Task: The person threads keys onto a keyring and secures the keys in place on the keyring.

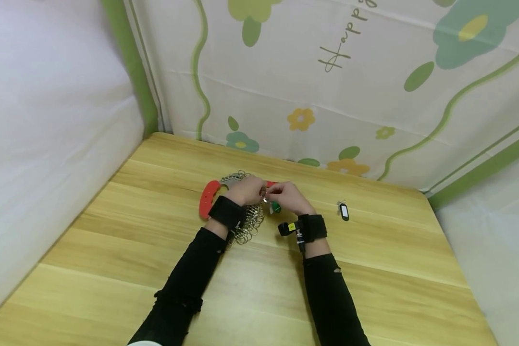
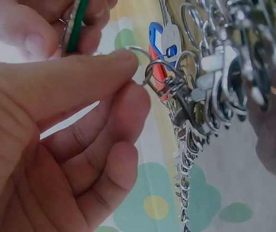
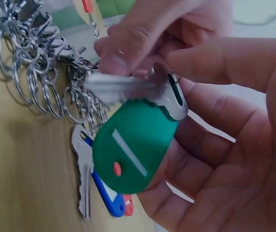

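Observation:
My left hand (image 1: 245,191) pinches a metal ring between thumb and forefinger, close to a row of metal clasps and rings (image 2: 191,104). Just to its right, my right hand (image 1: 290,198) holds a green key tag (image 3: 135,145) with a silver key (image 3: 123,89) on it; thumb and fingers meet near the key's head. Both hands' fingertips are close together, so the exact link between ring and key is hidden. Behind them hang another key (image 3: 84,169) and a blue tag (image 3: 109,195), with part of a red one beside it.
A curved red handle (image 1: 207,199) lies left of my hands, next to the clasps and rings on the wooden table (image 1: 155,230). Off to the right lies a black-framed key tag (image 1: 344,212). A flower-patterned fabric wall (image 1: 264,96) rises behind the table.

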`<state>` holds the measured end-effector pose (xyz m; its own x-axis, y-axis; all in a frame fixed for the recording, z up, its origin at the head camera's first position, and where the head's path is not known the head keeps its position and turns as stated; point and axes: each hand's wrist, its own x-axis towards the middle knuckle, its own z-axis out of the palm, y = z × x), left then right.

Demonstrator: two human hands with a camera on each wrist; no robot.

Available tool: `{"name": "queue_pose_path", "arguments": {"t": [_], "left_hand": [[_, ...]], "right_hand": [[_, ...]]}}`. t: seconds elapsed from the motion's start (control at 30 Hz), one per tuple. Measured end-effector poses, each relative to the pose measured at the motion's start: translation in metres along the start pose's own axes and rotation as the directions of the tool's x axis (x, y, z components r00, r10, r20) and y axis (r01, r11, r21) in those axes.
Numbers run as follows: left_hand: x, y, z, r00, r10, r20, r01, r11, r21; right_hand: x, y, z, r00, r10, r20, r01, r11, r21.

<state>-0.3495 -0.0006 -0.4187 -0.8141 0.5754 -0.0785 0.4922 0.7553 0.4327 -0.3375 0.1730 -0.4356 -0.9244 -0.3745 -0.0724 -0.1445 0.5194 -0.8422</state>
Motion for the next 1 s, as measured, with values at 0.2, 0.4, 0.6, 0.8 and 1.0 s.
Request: {"name": "queue_pose_path", "arguments": {"t": [0.2,0.4,0.6,0.8,1.0], "left_hand": [[0.0,0.001,0.0,1.0,-0.018,-0.016,0.018,1.0,0.003],[-0.001,-0.001,0.0,0.998,-0.037,-0.045,0.037,0.999,-0.011],[-0.003,-0.001,-0.001,0.998,-0.031,-0.057,0.029,0.999,-0.03],[-0.003,0.001,-0.001,0.999,-0.009,-0.049,0.009,1.0,-0.009],[-0.003,0.0,-0.003,0.999,0.0,-0.047,-0.002,0.999,-0.035]], "right_hand": [[0.002,0.0,0.004,1.0,-0.017,-0.01,0.017,1.0,-0.016],[0.002,0.001,0.004,0.999,0.035,-0.04,-0.036,0.999,-0.01],[0.002,-0.001,0.007,0.999,0.043,-0.032,-0.046,0.994,-0.095],[0.004,-0.002,0.01,0.999,0.052,-0.001,-0.052,0.994,-0.101],[0.005,-0.001,0.013,0.999,0.025,0.027,-0.021,0.989,-0.149]]}}
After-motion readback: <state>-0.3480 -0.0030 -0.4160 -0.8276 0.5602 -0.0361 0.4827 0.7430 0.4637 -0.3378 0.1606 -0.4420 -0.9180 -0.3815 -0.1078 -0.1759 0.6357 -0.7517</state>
